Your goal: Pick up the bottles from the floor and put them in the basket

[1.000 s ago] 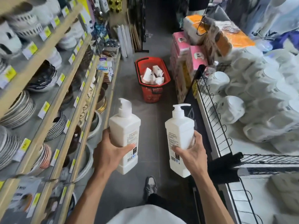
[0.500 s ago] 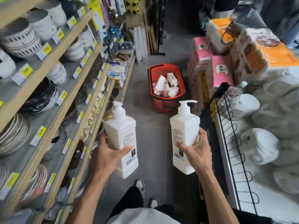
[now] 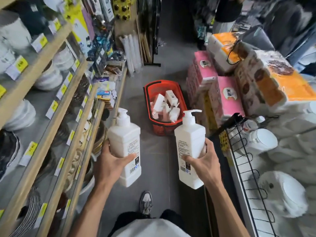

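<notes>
I hold two white pump bottles upright in front of me. My left hand [image 3: 111, 164] grips the left bottle [image 3: 124, 139] around its lower body. My right hand [image 3: 204, 164] grips the right bottle [image 3: 189, 141] the same way. Ahead on the grey floor stands a red plastic basket [image 3: 148, 94] with several white bottles [image 3: 165, 105] lying inside it. The basket sits just beyond the two bottles I carry, in the middle of the aisle.
Wooden shelves [image 3: 51, 93] with bowls and plates line the left side. A black wire rack [image 3: 239, 151] with white crockery runs along the right. Pink and orange tissue packs [image 3: 227, 93] are stacked right of the basket. My shoe [image 3: 146, 201] is on the floor below.
The basket has come closer and lower in view as I walk along the aisle. Both hands keep the same hold on their bottles.
</notes>
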Tool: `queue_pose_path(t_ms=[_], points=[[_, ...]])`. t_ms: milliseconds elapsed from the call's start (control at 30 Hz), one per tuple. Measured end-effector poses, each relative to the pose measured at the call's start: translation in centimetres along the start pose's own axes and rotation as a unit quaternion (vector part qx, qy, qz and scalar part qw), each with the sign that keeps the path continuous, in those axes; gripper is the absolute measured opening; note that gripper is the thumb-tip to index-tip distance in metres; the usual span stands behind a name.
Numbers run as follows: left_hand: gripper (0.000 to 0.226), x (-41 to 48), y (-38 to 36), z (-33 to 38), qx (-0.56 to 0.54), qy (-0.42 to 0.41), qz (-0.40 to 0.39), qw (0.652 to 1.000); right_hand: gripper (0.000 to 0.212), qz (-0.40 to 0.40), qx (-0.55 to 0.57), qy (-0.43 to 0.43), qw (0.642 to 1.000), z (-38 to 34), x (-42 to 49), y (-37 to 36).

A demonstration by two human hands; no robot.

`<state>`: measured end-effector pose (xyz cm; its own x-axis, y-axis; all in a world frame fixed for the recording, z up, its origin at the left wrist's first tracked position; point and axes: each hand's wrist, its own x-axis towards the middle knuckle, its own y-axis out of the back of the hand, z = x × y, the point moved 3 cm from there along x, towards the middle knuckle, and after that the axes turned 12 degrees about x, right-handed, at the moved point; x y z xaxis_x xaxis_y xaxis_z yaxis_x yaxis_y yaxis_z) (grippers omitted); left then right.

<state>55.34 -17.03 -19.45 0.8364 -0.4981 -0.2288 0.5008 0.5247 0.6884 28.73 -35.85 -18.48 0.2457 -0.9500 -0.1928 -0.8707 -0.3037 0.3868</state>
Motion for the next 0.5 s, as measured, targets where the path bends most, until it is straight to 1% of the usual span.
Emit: queue_pose_path(t_ms=[67, 267, 500], points=[[0.085, 2.7, -0.1, 1.3, -0.011, -0.005, -0.014, 1.000, 0.082, 0.006, 0.001, -0.001, 1.000, -1.1, 2.1, -0.5], [0.083, 10.0, -0.9, 4.8, -0.003, -0.027, -0.017, 0.999, 0.087, 0.025, 0.012, -0.006, 1.000, -3.4, 8.9, -2.6], [0.089, 19.6, -2.5, 9.2, 0.006, -0.034, -0.025, 0.999, 0.090, 0.029, 0.035, -0.020, 0.999, -5.7, 19.2, -5.8]])
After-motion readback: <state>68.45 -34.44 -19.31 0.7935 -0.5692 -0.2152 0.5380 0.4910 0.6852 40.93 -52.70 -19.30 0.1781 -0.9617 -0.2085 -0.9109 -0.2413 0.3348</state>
